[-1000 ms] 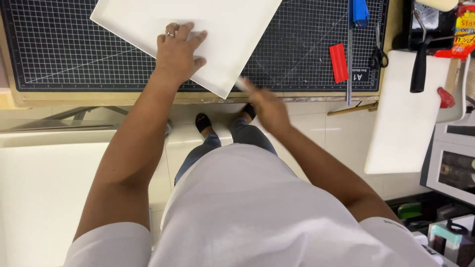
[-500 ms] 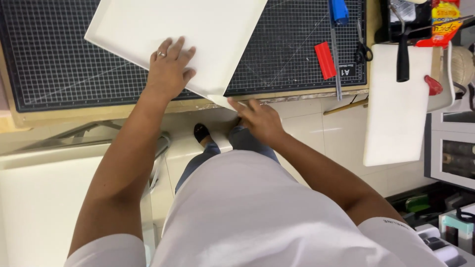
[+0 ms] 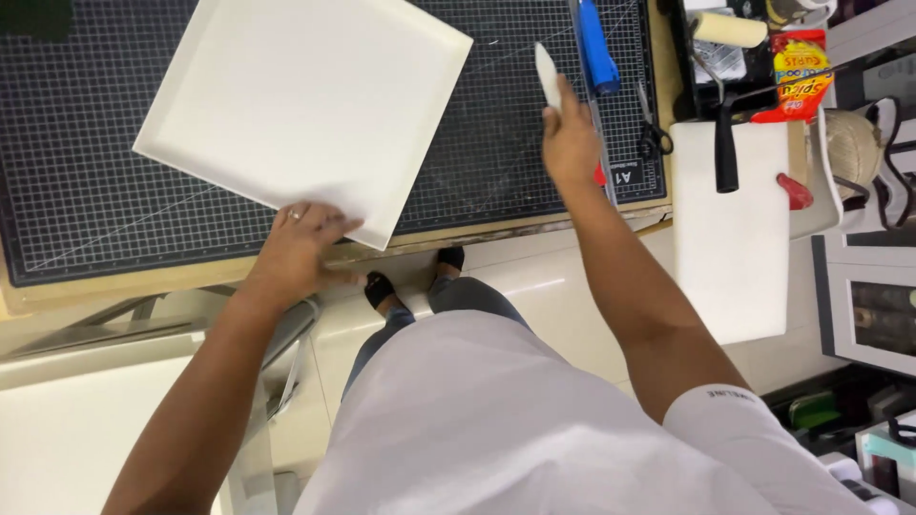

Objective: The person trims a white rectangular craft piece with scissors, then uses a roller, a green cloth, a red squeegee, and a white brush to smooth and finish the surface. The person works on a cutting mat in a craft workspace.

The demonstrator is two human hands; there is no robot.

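A large square white panel [image 3: 305,105] lies tilted on a dark gridded cutting mat [image 3: 86,191]. My left hand [image 3: 301,250] rests on the panel's near corner, fingers spread flat, a ring on one finger. My right hand [image 3: 571,143] is raised over the mat's right side and grips a small white flat tool [image 3: 548,78] that points away from me. Just past it lie a blue-handled knife [image 3: 596,48] and a long metal ruler [image 3: 603,167]. A red item sits partly hidden behind my right hand.
Black scissors [image 3: 653,133] lie at the mat's right edge. A white board [image 3: 735,257] juts off the table at right, with a black handle [image 3: 727,143] across it. A paint roller [image 3: 730,29], a snack bag [image 3: 800,72] and framed boxes [image 3: 873,305] stand further right.
My right hand has risen from the panel's near edge to the right side of the mat, carrying the white tool. My left hand has slid back to the panel's near corner.
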